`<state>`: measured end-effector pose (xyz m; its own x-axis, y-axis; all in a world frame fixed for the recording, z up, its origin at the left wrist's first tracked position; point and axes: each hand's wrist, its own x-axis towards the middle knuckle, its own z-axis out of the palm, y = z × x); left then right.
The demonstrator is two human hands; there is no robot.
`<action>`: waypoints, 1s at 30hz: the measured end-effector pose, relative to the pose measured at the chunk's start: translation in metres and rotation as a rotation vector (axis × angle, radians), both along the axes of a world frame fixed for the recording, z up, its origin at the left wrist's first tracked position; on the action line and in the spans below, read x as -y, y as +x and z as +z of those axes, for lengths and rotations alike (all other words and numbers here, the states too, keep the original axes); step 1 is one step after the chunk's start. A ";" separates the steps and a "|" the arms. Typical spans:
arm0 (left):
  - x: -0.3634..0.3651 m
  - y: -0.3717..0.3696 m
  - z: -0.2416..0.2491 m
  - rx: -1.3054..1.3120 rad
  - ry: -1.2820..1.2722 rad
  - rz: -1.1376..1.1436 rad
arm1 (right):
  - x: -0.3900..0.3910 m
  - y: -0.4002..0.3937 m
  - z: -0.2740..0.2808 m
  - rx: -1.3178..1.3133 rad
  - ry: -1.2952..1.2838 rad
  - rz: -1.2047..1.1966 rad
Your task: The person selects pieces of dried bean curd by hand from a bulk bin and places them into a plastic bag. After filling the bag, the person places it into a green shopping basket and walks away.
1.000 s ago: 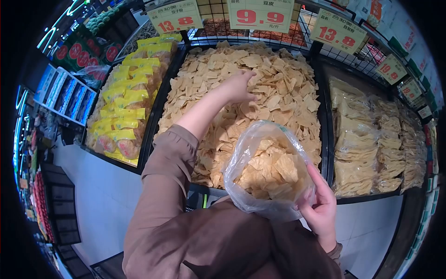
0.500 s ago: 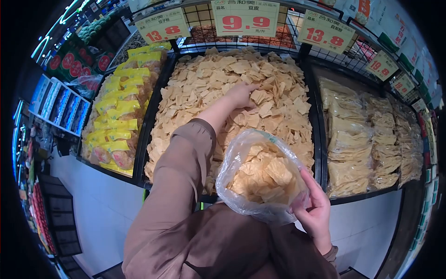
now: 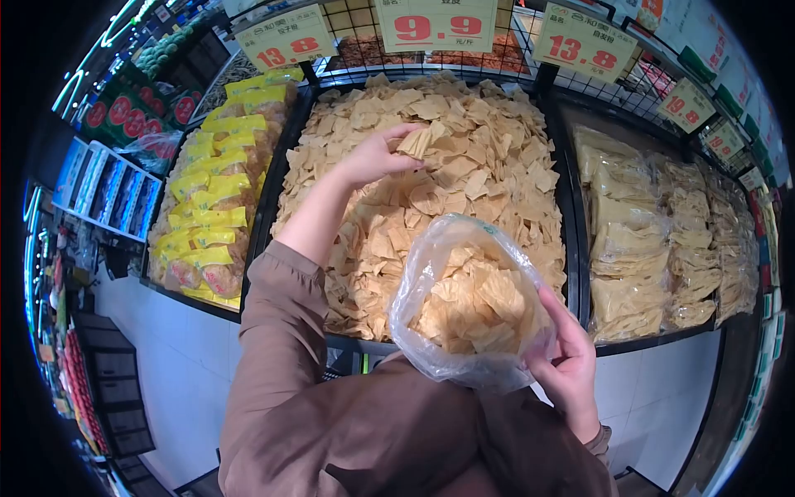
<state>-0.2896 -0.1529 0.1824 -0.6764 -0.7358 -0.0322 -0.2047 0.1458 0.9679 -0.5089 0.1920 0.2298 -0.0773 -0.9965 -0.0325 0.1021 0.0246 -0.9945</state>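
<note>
My left hand [image 3: 373,157] pinches a few dried tofu-skin pieces [image 3: 416,141], lifted just above the heaped bin [image 3: 464,166]. My right hand [image 3: 567,364] grips the side of the clear plastic bag [image 3: 472,306], its mouth open toward the bin. The bag looks roughly half full, so by my reckoning these pieces are not yet in, and there is room for more.

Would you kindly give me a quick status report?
Left hand pinching a tofu-skin piece above bin. Right hand gripping part-filled plastic bag. Nothing between them.
</note>
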 end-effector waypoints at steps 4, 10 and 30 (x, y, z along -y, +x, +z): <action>-0.035 0.005 0.044 -0.115 0.104 -0.059 | 0.000 0.002 0.000 0.063 0.063 -0.040; -0.103 -0.017 0.091 -0.302 -0.262 -0.641 | 0.001 0.005 0.000 0.084 0.068 -0.088; -0.175 0.021 0.086 0.342 -0.666 -0.139 | -0.003 -0.002 0.007 -0.093 -0.013 -0.087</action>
